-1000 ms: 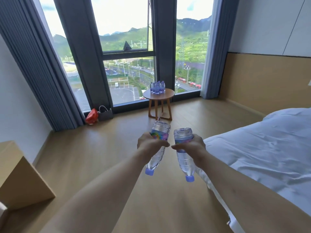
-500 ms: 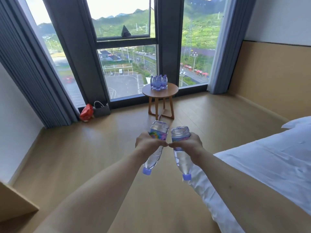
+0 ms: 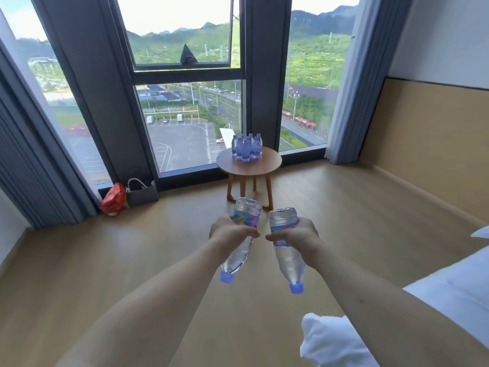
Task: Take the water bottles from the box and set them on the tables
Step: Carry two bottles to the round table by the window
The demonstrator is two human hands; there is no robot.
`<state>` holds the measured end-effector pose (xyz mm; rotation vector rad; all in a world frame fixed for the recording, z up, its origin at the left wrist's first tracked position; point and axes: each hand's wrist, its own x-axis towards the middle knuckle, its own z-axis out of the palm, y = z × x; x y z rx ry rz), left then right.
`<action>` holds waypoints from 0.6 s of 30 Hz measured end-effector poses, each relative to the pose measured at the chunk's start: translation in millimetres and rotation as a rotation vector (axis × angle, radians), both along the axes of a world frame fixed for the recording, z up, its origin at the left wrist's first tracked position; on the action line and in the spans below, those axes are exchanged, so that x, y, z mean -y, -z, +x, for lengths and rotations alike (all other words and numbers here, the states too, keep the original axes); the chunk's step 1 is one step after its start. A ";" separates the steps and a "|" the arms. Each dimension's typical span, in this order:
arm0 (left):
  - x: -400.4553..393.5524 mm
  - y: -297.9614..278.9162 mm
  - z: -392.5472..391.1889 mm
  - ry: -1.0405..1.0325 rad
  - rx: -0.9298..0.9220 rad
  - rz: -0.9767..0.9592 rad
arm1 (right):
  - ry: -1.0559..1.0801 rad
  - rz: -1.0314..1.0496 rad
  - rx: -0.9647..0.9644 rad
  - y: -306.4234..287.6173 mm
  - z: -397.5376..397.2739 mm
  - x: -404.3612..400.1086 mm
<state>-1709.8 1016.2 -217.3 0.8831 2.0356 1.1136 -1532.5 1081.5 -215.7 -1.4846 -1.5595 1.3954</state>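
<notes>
The left hand (image 3: 230,232) gripped one water bottle (image 3: 243,235), the right hand (image 3: 295,235) another bottle (image 3: 288,256), caps pointing down; far off, a bottle cluster (image 3: 246,147) stood on the round bench (image 3: 267,162).

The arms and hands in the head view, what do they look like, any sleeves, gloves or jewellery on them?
Both forearms are bare as far as the frame shows, with no sleeve in view. The left hand and the right hand wear no gloves. No watch, bracelet or band shows at either wrist, and no ring can be made out on the fingers that show. Nothing is marked on either arm.
</notes>
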 end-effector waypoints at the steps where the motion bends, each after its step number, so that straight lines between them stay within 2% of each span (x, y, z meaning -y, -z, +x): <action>1: -17.5 -2.2 -12.3 0.006 -0.001 0.001 | 0.005 -0.004 -0.001 -2.1 -10.6 -16.5; 8: -128.7 -0.2 -74.3 0.031 -0.004 -0.010 | 0.043 -0.044 -0.009 4.7 -72.7 -123.1; 18: -308.6 43.6 -141.5 0.031 -0.061 -0.125 | 0.005 -0.147 -0.021 62.1 -147.8 -307.3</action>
